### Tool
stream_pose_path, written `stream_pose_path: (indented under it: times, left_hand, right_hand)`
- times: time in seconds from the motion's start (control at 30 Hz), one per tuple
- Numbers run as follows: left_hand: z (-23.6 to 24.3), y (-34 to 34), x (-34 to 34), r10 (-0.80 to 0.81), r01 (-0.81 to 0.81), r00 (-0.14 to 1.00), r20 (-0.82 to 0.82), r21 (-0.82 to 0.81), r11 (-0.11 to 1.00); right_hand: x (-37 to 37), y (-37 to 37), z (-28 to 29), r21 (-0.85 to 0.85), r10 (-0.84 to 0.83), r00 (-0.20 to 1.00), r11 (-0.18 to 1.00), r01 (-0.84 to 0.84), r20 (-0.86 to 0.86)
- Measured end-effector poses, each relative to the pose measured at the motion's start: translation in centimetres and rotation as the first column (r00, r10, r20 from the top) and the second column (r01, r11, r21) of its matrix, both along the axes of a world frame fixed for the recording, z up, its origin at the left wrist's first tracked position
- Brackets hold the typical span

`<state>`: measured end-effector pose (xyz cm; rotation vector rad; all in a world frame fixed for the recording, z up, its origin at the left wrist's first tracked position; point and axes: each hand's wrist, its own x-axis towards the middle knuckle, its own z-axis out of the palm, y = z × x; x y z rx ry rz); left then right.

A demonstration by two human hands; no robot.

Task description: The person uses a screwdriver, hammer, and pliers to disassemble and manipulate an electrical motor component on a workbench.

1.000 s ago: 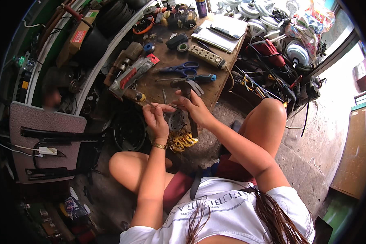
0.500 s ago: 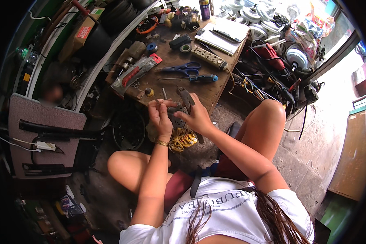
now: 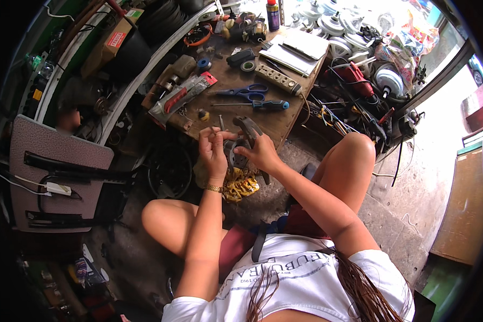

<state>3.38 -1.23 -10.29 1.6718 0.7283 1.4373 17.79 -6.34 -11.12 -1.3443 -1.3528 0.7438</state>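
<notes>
My left hand (image 3: 214, 153) is closed, its fingertips pinching a thin metal piece (image 3: 213, 130) too small to name surely. My right hand (image 3: 260, 154) is wrapped round what looks like a hammer (image 3: 248, 126); its curved dark head points toward the table and most of the handle is hidden. Between and below my hands is a round grey metal part with holes (image 3: 235, 156), partly covered by my fingers. A yellow cloth or bag (image 3: 240, 188) lies under it. Just beyond my left fingertips, a long bolt (image 3: 221, 122) rests on the wooden table (image 3: 228, 114).
On the table lie a blue screwdriver (image 3: 271, 104), blue scissors (image 3: 247, 92), a packaged red-handled tool (image 3: 178, 99), a power strip (image 3: 278, 79) and papers (image 3: 290, 60). A tool pile with a red drill (image 3: 357, 80) stands right. A padded chair (image 3: 64, 177) is left.
The view has shifted slightly. My right hand has tilted the hammer, so its curved head shows more. My left hand keeps its pinch close by, and the grey part shows more between my hands.
</notes>
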Motion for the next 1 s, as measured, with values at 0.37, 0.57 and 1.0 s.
stream_pose_path:
  times: [0.37,0.57,1.0]
  left_hand:
    - [-0.1,-0.2,-0.5,-0.081,0.085,0.996,0.046,-0.106,0.991]
    - [0.0,0.0,-0.4,0.002,0.010,0.992,0.124,-0.102,0.995]
    - [-1.9,0.8,-0.9,0.039,0.004,0.962,0.270,-0.157,0.988]
  right_hand:
    - [0.1,0.5,-0.7,-0.042,-0.032,0.999,0.999,0.033,0.023]
    - [-0.2,0.3,-0.4,-0.035,-0.083,0.996,0.996,0.084,0.029]
    - [-0.3,1.6,-0.6,-0.025,-0.070,0.997,0.997,0.070,0.013]
